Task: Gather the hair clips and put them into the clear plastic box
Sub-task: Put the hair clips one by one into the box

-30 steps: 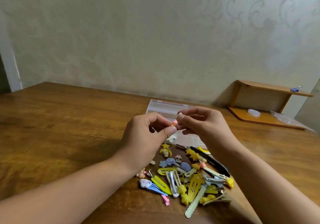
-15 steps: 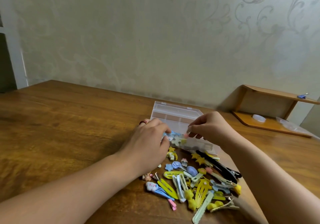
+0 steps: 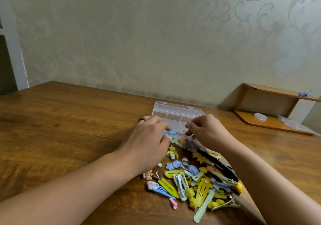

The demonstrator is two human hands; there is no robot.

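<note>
Both hands have dropped from mid-air to the box [image 3: 175, 115]. The left hand [image 3: 147, 143] curls at its near-left edge, on what I cannot tell; the right hand [image 3: 206, 131] pinches something small over it. A few clips lie inside; most clips [image 3: 194, 181] remain on the table [image 3: 69, 129].

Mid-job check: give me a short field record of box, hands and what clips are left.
box: clear plastic box, lid open, a few clips inside
left hand: at the box's near edge, grip unclear
right hand: fingers over the box; clip held or not, cannot tell
remaining: pile of hair clips on the table, in front of the box
</note>
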